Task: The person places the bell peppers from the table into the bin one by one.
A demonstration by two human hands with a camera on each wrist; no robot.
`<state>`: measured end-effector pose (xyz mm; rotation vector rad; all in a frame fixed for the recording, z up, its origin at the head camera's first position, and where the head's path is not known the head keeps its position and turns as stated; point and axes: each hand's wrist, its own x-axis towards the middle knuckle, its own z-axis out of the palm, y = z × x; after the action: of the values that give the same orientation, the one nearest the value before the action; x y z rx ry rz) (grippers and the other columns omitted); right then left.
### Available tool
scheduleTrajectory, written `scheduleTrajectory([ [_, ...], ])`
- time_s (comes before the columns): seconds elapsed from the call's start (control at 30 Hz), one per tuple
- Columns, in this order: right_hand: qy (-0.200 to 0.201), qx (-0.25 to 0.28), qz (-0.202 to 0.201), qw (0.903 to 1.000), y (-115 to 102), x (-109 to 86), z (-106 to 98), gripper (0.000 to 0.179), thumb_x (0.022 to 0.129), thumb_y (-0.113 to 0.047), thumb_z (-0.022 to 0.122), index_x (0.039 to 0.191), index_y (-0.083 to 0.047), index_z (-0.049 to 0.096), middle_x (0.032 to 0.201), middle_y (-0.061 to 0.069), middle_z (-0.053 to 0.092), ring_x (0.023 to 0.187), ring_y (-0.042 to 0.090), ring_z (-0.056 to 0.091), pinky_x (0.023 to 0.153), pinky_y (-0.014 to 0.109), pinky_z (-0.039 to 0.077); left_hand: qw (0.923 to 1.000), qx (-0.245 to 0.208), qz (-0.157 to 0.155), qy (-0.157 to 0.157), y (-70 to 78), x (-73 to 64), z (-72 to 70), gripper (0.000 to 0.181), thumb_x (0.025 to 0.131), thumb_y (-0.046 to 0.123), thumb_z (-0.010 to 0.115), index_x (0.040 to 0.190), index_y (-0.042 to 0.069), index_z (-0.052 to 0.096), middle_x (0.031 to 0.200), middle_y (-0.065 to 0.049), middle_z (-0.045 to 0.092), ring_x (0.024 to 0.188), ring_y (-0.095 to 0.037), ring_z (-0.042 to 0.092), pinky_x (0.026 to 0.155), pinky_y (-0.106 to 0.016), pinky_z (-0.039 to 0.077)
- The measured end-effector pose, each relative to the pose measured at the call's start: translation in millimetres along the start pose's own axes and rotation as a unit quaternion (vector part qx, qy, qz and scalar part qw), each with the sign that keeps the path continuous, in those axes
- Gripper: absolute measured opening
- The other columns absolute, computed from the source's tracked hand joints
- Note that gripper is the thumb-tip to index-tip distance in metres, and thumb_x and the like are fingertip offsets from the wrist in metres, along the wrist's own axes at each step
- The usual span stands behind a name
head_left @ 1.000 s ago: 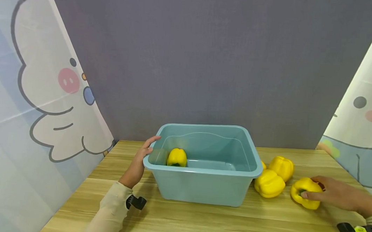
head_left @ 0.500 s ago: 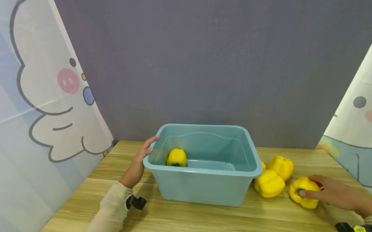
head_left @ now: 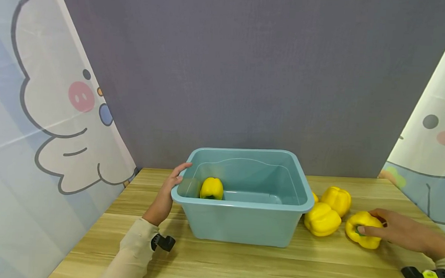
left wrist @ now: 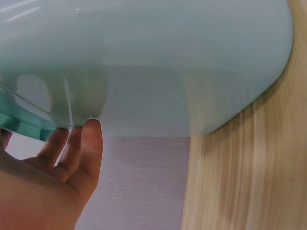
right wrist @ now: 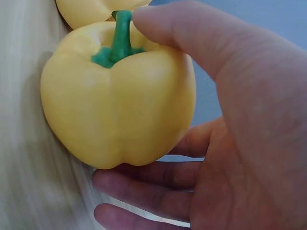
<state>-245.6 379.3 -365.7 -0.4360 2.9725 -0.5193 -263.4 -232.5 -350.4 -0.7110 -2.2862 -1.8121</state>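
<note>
My right hand (head_left: 406, 230) holds a yellow bell pepper (head_left: 363, 229) on the table at the right. In the right wrist view, its thumb is at the green stem (right wrist: 121, 38) and the other fingers curl round the far end of the pepper (right wrist: 117, 105). My left hand (head_left: 165, 195) grips the left rim of a blue-green plastic bin (head_left: 240, 224). Seen from the left wrist, the fingertips (left wrist: 91, 134) bear against the bin's outer wall. Inside the bin, toward its left end, lies another yellow bell pepper (head_left: 211, 189).
Between the bin and my right hand, two yellow bell peppers, one in front (head_left: 322, 220) and one behind (head_left: 337, 201), lie close together. A further yellow one shows partly behind the bin's right rim. Grey panel (head_left: 256, 73) backs the wooden table (head_left: 238, 266); cartoon-printed curtains flank both sides.
My right hand and its bell pepper have shifted slightly left, with the thumb still at the stem. The left hand and the bin have stayed in place.
</note>
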Motion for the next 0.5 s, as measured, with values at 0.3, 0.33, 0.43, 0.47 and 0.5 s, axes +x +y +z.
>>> scheduleTrajectory([
  [0.3, -0.018, 0.019, 0.024, 0.9994, -3.7, 0.9, -3.4, 0.074, 0.099, -0.046, 0.056, 0.125, 0.023, 0.049, 0.114, 0.031, 0.061, 0.1, 0.04, 0.06, 0.077, 0.052, 0.051, 1.0, -0.004, 0.006, -0.005, -1.9, 0.8, -0.9, 0.052, 0.108, 0.038, 0.027, 0.156, 0.018, 0.031, 0.16, -0.008, 0.024, 0.133, -0.042, 0.036, 0.1, -0.053, 0.036],
  [0.33, -0.02, 0.022, 0.027, 0.9992, -4.2, 1.0, -4.0, 0.075, 0.099, -0.047, 0.055, 0.125, 0.023, 0.048, 0.115, 0.032, 0.06, 0.1, 0.04, 0.06, 0.077, 0.052, 0.051, 1.0, -0.005, 0.007, -0.005, -2.1, 0.9, -1.0, 0.052, 0.108, 0.037, 0.027, 0.156, 0.018, 0.031, 0.16, -0.008, 0.024, 0.132, -0.042, 0.037, 0.1, -0.052, 0.036],
  [0.43, -0.019, 0.025, 0.029, 0.9991, -5.5, 0.6, -4.8, 0.077, 0.099, -0.047, 0.056, 0.126, 0.025, 0.047, 0.115, 0.033, 0.06, 0.099, 0.04, 0.06, 0.077, 0.051, 0.051, 1.0, -0.005, 0.005, -0.002, -2.6, 0.9, -1.2, 0.052, 0.107, 0.038, 0.027, 0.155, 0.018, 0.032, 0.16, -0.008, 0.024, 0.132, -0.04, 0.038, 0.1, -0.052, 0.037],
  [0.47, -0.015, 0.022, 0.029, 0.9992, -5.9, 0.3, -4.9, 0.077, 0.099, -0.047, 0.056, 0.126, 0.025, 0.047, 0.115, 0.034, 0.06, 0.099, 0.041, 0.061, 0.077, 0.052, 0.051, 1.0, -0.007, 0.003, -0.001, -2.7, 0.8, -1.1, 0.052, 0.107, 0.039, 0.028, 0.155, 0.019, 0.033, 0.16, -0.008, 0.025, 0.132, -0.039, 0.038, 0.1, -0.052, 0.036],
  [0.5, -0.011, 0.02, 0.027, 0.9994, -6.4, 0.0, -5.0, 0.077, 0.099, -0.047, 0.057, 0.125, 0.025, 0.047, 0.115, 0.035, 0.06, 0.099, 0.041, 0.061, 0.077, 0.053, 0.051, 1.0, -0.006, 0.002, 0.0, -2.6, 0.7, -1.0, 0.052, 0.107, 0.039, 0.028, 0.155, 0.019, 0.033, 0.16, -0.008, 0.025, 0.132, -0.038, 0.038, 0.1, -0.052, 0.036],
])
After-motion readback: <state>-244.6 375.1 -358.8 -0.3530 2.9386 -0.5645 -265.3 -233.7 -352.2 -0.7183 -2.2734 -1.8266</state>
